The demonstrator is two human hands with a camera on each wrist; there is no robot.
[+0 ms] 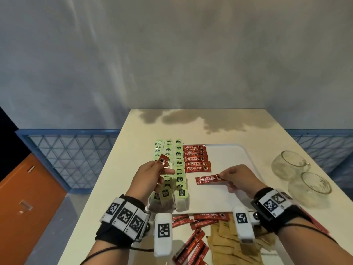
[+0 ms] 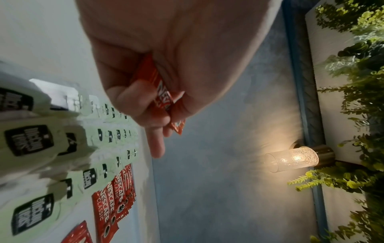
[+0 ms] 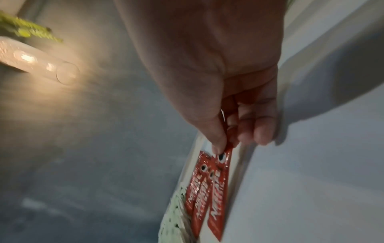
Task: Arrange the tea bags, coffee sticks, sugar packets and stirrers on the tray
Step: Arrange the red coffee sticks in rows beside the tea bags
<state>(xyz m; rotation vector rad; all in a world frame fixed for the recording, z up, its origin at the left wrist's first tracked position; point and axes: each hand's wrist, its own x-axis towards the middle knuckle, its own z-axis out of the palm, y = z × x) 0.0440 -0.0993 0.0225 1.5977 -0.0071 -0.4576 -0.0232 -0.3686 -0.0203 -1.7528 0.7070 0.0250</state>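
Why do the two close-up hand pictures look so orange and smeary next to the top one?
Left wrist view: a lit wall lamp throws a warm glow, and the tea bags nearby are soft. Right wrist view: the same kind of lamp glares, and the coffee stick is motion-blurred. Head view: even light, edges bowed.

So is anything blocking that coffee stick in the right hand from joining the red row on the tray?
Nothing visible: only bare tray lies between the coffee stick pinched by the right hand and the red row.
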